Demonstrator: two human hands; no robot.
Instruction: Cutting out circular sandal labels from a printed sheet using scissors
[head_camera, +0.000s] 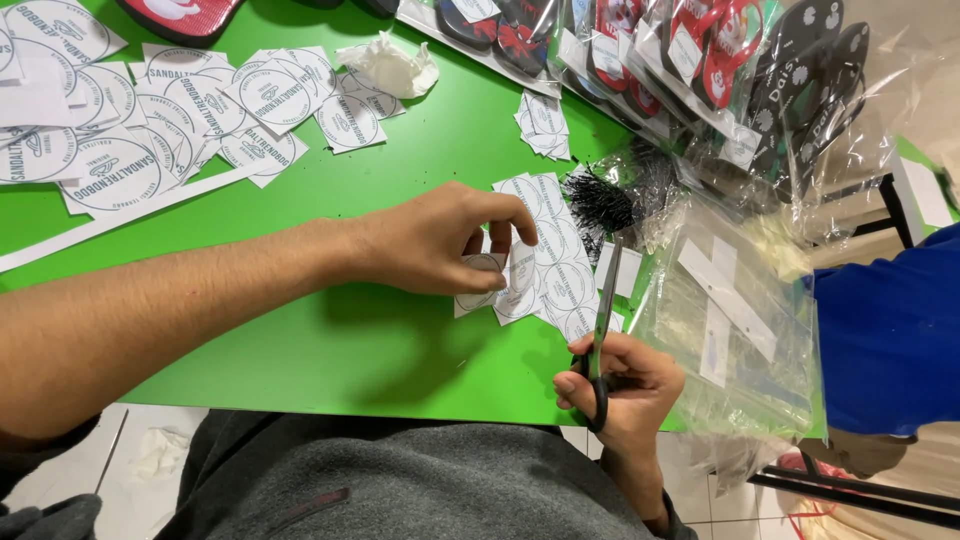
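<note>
1. A bright green bench (380, 340) is seen from above, from a camera worn on the head.
2. The left hand (435, 240) is reached across the bench, its fingers closed in a pinch on a white paper sheet printed with round labels (545, 265), which lies flat near the bench's front edge.
3. The right hand (625, 385) is closed around the black handles of a pair of steel scissors (600, 330); the blades are pointed away from the body and laid against the sheet's right side.
4. Cut round white paper labels (150, 130) are scattered at the far left of the bench.
5. Clear plastic bags (735, 320) are piled just right of the scissors.
6. Bagged flip-flop sandals (720, 60) are lined along the far right edge.
</note>
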